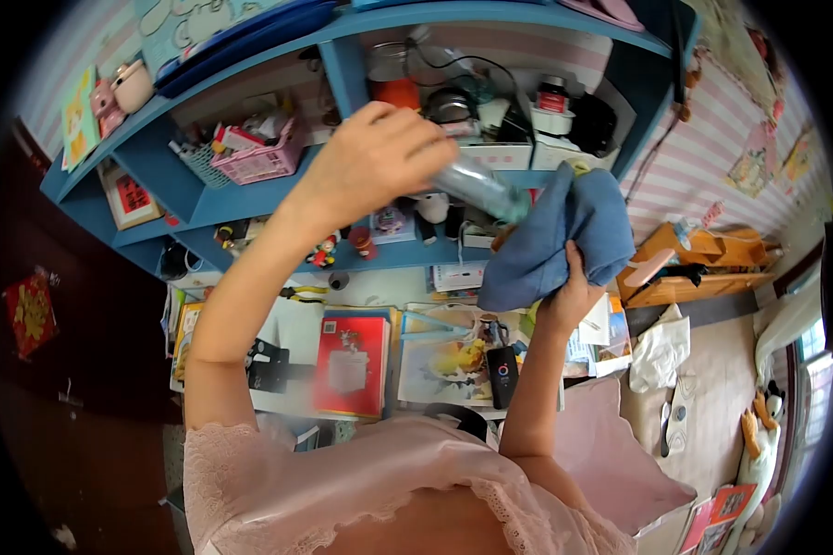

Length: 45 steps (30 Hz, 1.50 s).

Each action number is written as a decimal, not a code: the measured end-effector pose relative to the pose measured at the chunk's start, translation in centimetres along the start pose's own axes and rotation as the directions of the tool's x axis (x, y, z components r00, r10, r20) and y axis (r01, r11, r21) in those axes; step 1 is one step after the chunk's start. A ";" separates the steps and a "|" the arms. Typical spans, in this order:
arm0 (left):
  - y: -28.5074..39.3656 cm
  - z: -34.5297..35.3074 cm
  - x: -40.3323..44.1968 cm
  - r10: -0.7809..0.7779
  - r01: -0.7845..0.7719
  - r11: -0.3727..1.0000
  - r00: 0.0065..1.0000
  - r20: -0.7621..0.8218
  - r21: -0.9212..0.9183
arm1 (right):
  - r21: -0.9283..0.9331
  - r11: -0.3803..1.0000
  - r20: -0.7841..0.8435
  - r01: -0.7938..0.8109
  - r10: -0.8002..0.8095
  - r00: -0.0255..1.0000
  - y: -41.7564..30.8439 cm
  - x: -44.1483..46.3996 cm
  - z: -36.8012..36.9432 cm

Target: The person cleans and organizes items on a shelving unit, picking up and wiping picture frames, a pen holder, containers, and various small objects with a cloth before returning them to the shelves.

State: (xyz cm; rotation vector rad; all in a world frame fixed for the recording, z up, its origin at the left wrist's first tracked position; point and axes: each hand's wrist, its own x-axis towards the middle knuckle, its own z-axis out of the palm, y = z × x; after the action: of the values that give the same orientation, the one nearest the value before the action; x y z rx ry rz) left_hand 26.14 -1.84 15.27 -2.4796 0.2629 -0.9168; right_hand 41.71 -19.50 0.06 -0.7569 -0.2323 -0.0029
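Observation:
My left hand (375, 153) is raised in front of the shelves, its fingers wrapped round a clear bottle (481, 188). The bottle tilts down to the right, its greenish lower end close to a blue cloth (564, 231); I cannot tell whether they touch. The bottle is slightly blurred. Bunched up in my right hand (574, 291) is that cloth, the thumb pressed on its front and the other fingers mostly hidden behind it. Below the hands, a black phone (502, 377) lies on a picture sheet (444, 365), beside a red book (352, 363).
A blue shelf unit (278, 242) spans the back of the desk. It holds a pink basket (255, 165), a jar with orange contents (393, 79) and a white box (495, 154). A wooden rack (703, 264) and a white cloth bag (661, 347) are at the right.

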 end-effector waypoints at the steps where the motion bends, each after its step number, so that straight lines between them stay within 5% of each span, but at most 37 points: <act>1: 0.2 -0.4 -0.8 0.042 -0.042 0.997 0.999 0.006 0.067 | 0.006 1.000 0.002 0.009 -0.009 1.000 0.3 -0.2 0.2; 9: -5.4 -5.0 -9.4 -0.161 0.147 0.900 0.987 0.000 0.410 | 0.094 0.988 0.092 -0.120 0.112 0.989 1.0 -4.2 4.8; 13: -8.7 -2.9 -11.6 -0.095 0.031 0.866 0.990 0.103 0.500 | 0.067 0.985 0.164 -0.158 0.145 0.976 2.2 -6.4 6.8; 17: -11.1 0.7 -11.5 -0.021 -0.051 0.886 0.989 0.150 0.462 | 0.049 0.982 0.142 -0.182 0.173 0.975 2.7 -7.7 8.0; 33: -10.0 3.3 -11.9 -0.154 0.075 0.934 0.966 0.206 0.349 | 0.013 0.998 0.037 -0.060 0.060 0.998 2.6 -8.0 7.4; 37: -7.0 4.3 -13.9 -0.160 0.163 0.964 0.987 -0.030 0.210 | 0.015 0.998 0.058 -0.058 0.057 0.997 3.3 -8.0 7.4; 42: -6.2 7.1 -16.0 -0.469 0.474 0.879 0.879 0.087 -0.045 | 0.020 0.997 0.080 -0.073 0.071 0.994 3.0 -8.1 7.7; 45: -7.0 8.3 -16.0 -0.519 0.521 0.854 0.852 0.071 -0.002 | 0.028 0.996 0.074 -0.082 0.080 0.994 2.8 -7.9 7.7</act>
State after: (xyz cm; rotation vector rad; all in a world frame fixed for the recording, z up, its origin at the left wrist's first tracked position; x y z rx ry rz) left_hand 19.57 12.71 4.32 -2.6418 -0.4550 -1.0305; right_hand 32.63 -12.86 1.86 -0.7360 -0.2704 0.1054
